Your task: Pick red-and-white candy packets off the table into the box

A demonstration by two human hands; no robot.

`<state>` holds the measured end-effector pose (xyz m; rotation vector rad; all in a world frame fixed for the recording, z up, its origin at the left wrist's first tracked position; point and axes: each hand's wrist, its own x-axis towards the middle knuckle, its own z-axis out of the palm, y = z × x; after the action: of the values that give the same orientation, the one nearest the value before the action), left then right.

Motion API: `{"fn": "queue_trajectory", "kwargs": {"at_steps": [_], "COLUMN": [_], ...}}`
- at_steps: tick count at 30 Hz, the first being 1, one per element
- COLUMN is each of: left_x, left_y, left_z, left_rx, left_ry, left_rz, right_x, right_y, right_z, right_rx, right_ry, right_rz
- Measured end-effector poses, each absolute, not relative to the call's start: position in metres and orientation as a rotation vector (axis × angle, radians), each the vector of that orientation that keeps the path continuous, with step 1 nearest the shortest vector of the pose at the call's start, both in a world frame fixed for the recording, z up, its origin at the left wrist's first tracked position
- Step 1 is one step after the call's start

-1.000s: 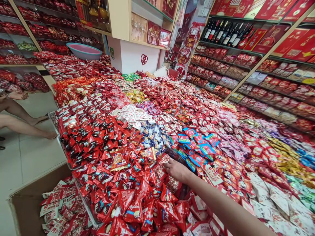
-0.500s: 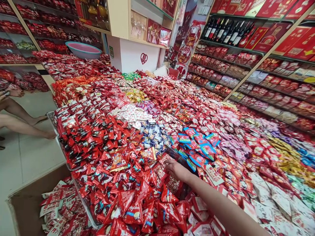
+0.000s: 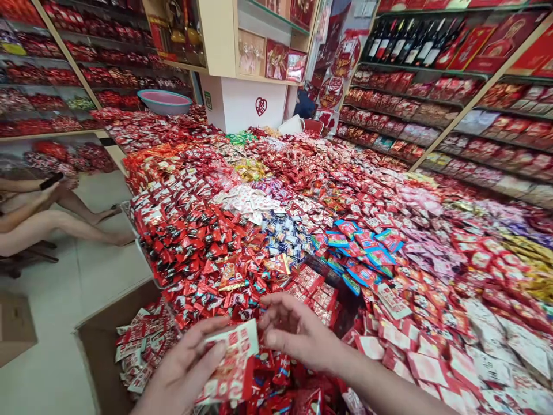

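left hand (image 3: pixel 185 366) has got a red-and-white candy packet (image 3: pixel 231 360) pinched, low over the heaped surface (image 3: pixel 389 242). right hand (image 3: pixel 298 334) sits just beside it, fingers loosely spread, holding nothing.

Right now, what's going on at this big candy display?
A person stands at a huge counter heaped with wrapped sweets. The left hand holds a bunch of red-and-white packets, and the right hand hovers open beside them over the red pile. A cardboard box of similar packets sits lower left. Another person sits at far left.
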<state>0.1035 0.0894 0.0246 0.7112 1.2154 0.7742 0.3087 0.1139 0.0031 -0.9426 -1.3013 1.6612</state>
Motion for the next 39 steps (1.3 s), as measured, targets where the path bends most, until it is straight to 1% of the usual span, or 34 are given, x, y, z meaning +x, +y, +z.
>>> {"fn": "queue_trajectory", "kwargs": {"at_steps": [1,4,7,9,12,14,16,18,20,22,24,26,28,32,35,39], "left_x": [0.113,0.130,0.128,0.122,0.118,0.120,0.124,0.129,0.135,0.139,0.143,0.148,0.151,0.153,0.149,0.134], "left_y": [0.093,0.096,0.096,0.096,0.095,0.091,0.088,0.087,0.089,0.092,0.094,0.095,0.093,0.095,0.100,0.094], "left_z": [0.029,0.033,0.028,0.023,0.020,0.020,0.020,0.019,0.018,0.020,0.024,0.031,0.036,0.032,0.026,0.036], "left_rx": [0.738,0.748,0.761,0.804,0.809,0.765,0.674,0.646,0.730,0.866,0.991,1.094,1.089,0.918,1.015,1.117], "left_ry": [1.210,1.093,0.992,1.008,1.102,1.088,1.059,1.083,1.138,1.166,1.191,1.209,1.198,1.075,1.089,1.119], "left_rz": [0.791,0.779,0.698,0.683,0.637,0.588,0.553,0.562,0.576,0.646,0.749,0.837,0.824,0.706,0.609,0.616], "right_x": [0.300,0.289,0.295,0.303,0.313,0.316,0.317,0.315,0.313,0.311,0.310,0.309,0.309,0.309,0.311,0.332], "right_y": [0.109,0.105,0.109,0.112,0.111,0.105,0.096,0.087,0.080,0.077,0.077,0.081,0.085,0.091,0.091,0.091], "right_z": [0.006,0.005,0.002,0.001,0.002,0.004,0.005,0.005,0.004,0.003,0.003,0.004,0.005,0.005,0.003,0.002], "right_rx": [-0.909,-0.960,-1.029,-1.077,-1.178,-1.178,-1.064,-0.928,-0.924,-1.025,-1.084,-1.032,-0.967,-0.978,-1.019,-1.099], "right_ry": [-1.257,-1.170,-1.112,-1.096,-1.191,-1.420,-1.701,-1.872,-1.849,-1.631,-1.299,-0.970,-0.775,-0.723,-0.755,-0.727], "right_rz": [1.700,1.667,1.628,1.573,1.321,1.084,0.893,0.816,0.842,0.989,1.268,1.568,1.735,1.729,1.667,1.493]}}
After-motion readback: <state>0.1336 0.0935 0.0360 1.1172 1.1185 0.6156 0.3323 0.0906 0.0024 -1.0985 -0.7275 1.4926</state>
